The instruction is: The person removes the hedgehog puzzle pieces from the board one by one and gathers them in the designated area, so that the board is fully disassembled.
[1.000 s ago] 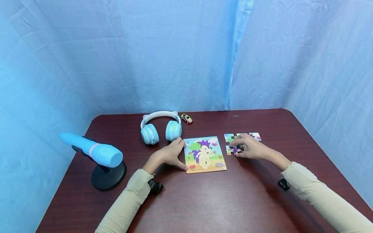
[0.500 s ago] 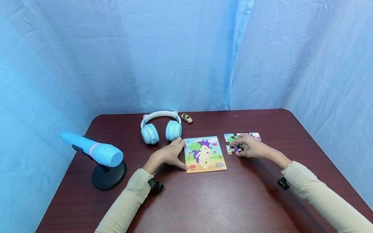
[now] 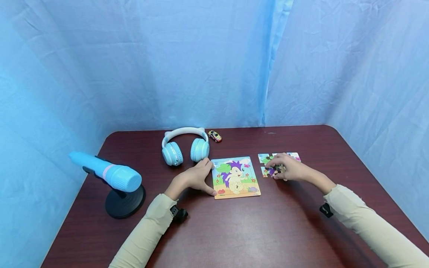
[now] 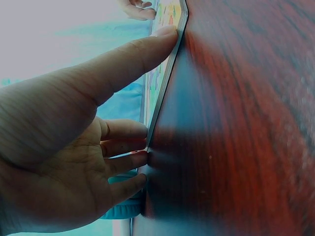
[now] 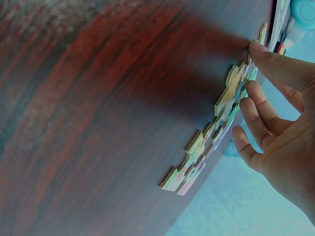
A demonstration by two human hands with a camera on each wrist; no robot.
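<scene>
A square puzzle board point(image 3: 236, 178) printed with a purple-haired hedgehog lies flat mid-table. Along its left side my left hand point(image 3: 194, 177) is spread, thumb on the near corner and fingertips at the far one. In the left wrist view the thumb point(image 4: 142, 56) rests on the board's edge, fingers extended. To the right of the board my right hand point(image 3: 292, 168) pinches a puzzle piece point(image 3: 264, 172) at table level. Other puzzle pieces point(image 3: 263, 158) lie in a row behind it, partly hidden by the hand. The right wrist view shows several pieces point(image 5: 197, 147) close together.
Light blue headphones point(image 3: 172, 153) stand behind the left hand, with a small toy car point(image 3: 215, 136) beside them. A blue microphone point(image 3: 124, 178) on a round black stand point(image 3: 124, 203) is at the left. Blue cloth point(image 3: 201, 74) hangs around the dark red table point(image 3: 228, 230).
The pinched puzzle piece has slid slightly right and away, closer to the other pieces, with my right hand shifting along. My left hand and the board stay put.
</scene>
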